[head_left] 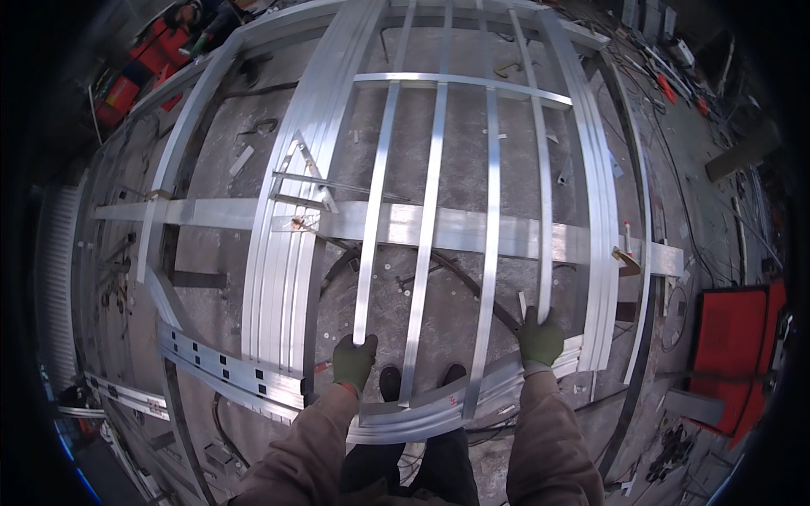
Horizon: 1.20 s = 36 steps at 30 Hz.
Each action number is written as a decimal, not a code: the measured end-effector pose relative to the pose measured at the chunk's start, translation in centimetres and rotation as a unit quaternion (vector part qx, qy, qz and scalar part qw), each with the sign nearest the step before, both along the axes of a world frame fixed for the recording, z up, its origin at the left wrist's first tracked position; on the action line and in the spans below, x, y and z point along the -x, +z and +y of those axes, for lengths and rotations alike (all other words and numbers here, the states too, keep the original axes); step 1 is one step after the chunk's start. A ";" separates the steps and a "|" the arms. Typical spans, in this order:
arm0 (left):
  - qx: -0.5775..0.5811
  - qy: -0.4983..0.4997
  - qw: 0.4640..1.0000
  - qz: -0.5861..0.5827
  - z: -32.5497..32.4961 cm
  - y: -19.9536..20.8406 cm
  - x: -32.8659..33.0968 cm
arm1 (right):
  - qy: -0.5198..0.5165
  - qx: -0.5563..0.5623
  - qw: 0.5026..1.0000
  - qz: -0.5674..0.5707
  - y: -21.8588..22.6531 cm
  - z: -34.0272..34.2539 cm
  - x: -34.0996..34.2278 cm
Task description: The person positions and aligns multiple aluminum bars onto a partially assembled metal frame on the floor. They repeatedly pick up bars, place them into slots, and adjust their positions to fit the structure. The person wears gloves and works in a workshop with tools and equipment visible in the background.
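Observation:
My left hand [354, 363], in a green work glove, is closed round the near end of the leftmost silver metal bar [371, 253]. My right hand [541, 339], gloved alike, grips the near end of the rightmost metal bar [545, 219]. Between them, two more slim bars run away from me, and a crossbar [464, 83] spans all of them toward the far end. Below the hands, a ribbed metal profile [439, 413] lies crosswise near my feet. A wide flat beam [464, 232] passes crosswise beneath the bars.
Long ribbed profiles [283, 253] lie left of the bars, with a triangular metal square [304, 173] on them. A clamp [625, 261] sits at the beam's right end. Red machines stand at right [734, 358] and far left [160, 51]. Cables and tools lie along the right side.

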State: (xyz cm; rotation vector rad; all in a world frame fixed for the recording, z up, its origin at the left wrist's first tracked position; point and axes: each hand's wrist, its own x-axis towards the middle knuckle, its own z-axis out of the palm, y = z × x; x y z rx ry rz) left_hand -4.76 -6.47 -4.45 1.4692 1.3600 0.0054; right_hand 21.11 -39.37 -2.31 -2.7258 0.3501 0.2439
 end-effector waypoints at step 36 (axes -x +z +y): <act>-0.075 -0.101 0.992 0.006 -0.1 0.1 3.8 | -0.007 -0.035 0.999 -0.030 -0.7 -0.2 0.2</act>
